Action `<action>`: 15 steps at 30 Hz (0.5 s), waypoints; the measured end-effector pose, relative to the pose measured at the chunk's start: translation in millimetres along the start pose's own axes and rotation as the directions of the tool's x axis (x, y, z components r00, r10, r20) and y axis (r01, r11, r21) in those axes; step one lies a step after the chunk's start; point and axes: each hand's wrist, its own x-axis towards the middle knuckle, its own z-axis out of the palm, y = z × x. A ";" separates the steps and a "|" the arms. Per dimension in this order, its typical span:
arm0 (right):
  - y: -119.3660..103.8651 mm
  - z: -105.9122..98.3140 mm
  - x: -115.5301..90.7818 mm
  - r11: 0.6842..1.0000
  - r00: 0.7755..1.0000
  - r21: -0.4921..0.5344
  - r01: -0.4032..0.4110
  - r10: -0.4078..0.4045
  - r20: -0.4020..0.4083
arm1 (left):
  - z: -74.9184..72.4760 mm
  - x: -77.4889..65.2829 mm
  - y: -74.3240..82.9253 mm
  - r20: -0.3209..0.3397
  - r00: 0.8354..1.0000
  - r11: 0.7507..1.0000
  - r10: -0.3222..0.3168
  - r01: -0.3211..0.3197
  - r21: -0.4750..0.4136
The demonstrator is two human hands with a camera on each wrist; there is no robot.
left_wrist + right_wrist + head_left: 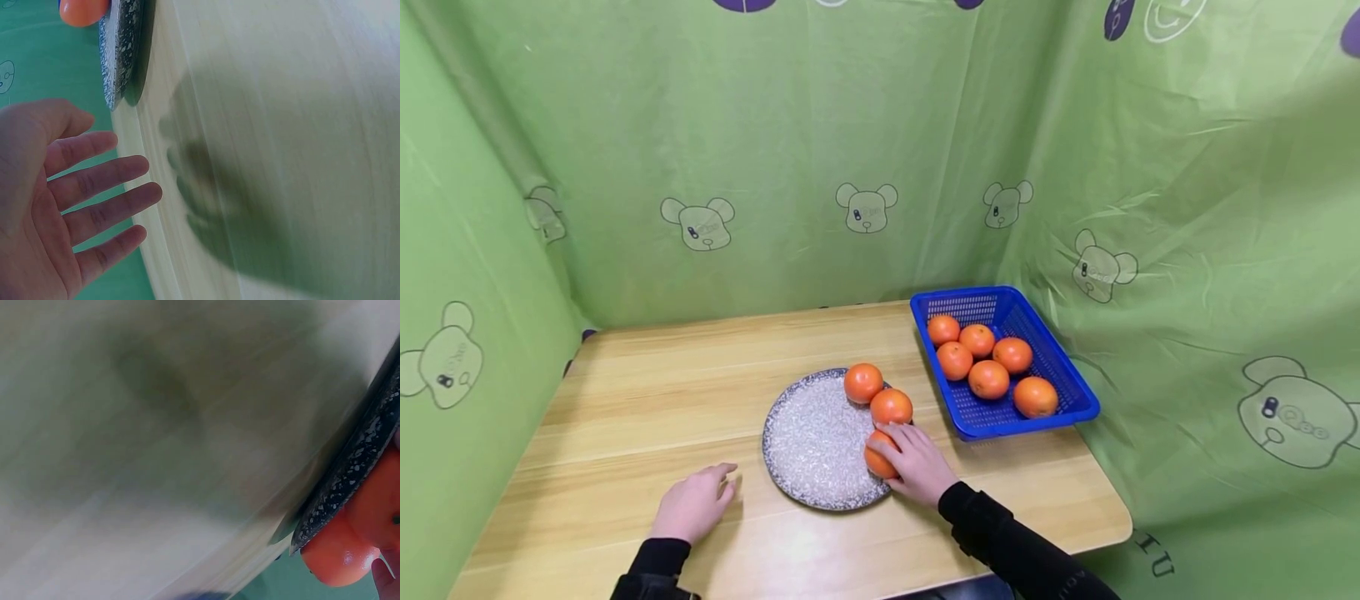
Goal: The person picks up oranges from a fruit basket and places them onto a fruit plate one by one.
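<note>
A round speckled grey plate (820,442) lies on the table between my hands. Three oranges sit along its right side: one at the back (862,383), a middle orange (892,407) close to it, and a front orange (878,457). My right hand (925,468) grips that front orange from the right, its fingers over the top. In the right wrist view, oranges (340,553) show beyond the dark plate rim (340,481), and only a bit of the hand appears. My left hand (692,504) hovers left of the plate, empty, its fingers (103,206) spread and relaxed.
A blue plastic basket (1026,428) with several oranges (988,380) stands at the right back of the wooden table (662,392). Green curtains (790,150) printed with bear heads enclose the table at the back and both sides.
</note>
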 end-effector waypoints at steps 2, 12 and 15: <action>-0.2 0.2 0.4 1.000 1.000 0.000 -0.005 0.005 0.004 | 0.2 -0.5 0.0 -0.002 1.000 1.000 -0.001 0.001 0.001; -3.5 -4.8 3.6 0.998 0.996 -0.026 -0.055 0.057 0.073 | 0.3 -0.8 -0.6 -0.004 1.000 1.000 0.005 -0.005 -0.001; -4.2 -8.6 3.3 0.998 0.991 -0.006 -0.069 0.069 0.119 | 1.3 -1.7 -1.5 -0.007 1.000 1.000 0.004 -0.004 -0.001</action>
